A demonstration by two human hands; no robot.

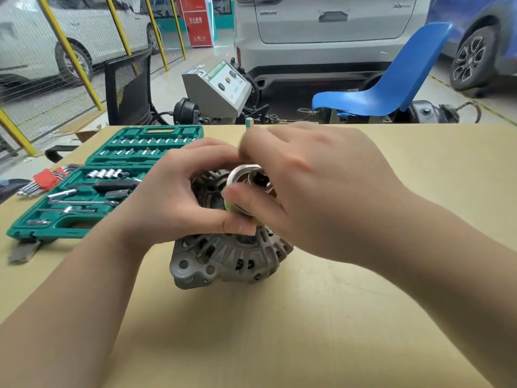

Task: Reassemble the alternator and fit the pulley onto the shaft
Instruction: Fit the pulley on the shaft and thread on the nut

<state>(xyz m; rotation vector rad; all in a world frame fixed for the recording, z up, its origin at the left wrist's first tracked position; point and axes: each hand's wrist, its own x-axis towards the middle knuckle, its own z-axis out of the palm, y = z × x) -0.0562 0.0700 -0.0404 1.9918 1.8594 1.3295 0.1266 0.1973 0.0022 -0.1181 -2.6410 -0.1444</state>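
Note:
The grey cast alternator (223, 259) stands on the tan table (279, 331), its finned front housing facing up toward me. On top of it sits the silver grooved pulley (246, 177), tilted slightly. My left hand (179, 197) curls around the alternator's upper left side, its thumb pressed at the pulley's base. My right hand (313, 191) grips the pulley from the right, thumb across its front and fingers over its far side. The shaft is hidden inside the pulley and under my fingers.
An open green socket set case (106, 180) lies at the table's left, with red-holdered hex keys (44, 180) beside it. A small metal rod (249, 125) stands behind my hands. Beyond the table are a blue chair (391, 88), a grey machine (218, 91) and parked cars.

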